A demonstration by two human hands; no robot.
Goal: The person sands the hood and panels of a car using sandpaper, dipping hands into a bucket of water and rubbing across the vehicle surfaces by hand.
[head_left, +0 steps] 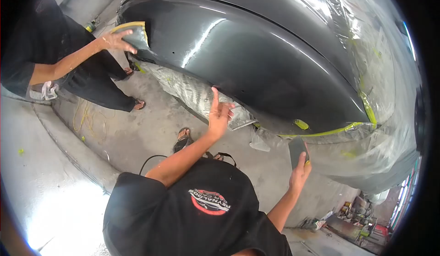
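A glossy dark grey car fender (256,68) curves across the upper middle of the head view. My left hand (221,114) is at its lower edge, index finger stretched out and its tip at the rim; nothing is in this hand, and the other fingers are loosely bent. In my right hand (299,169) is a flat grey sanding pad (297,151), held upright between thumb and fingers. The pad is just below the taped right end of the fender, near the yellow-green masking tape (341,130).
A co-worker's hand (120,40) presses a grey sheet with a tan edge (136,35) on the fender's left end. Clear plastic film (389,86) wraps the car at right. A yellow cord (85,118) lies on the floor. Clutter (357,219) stands at lower right.
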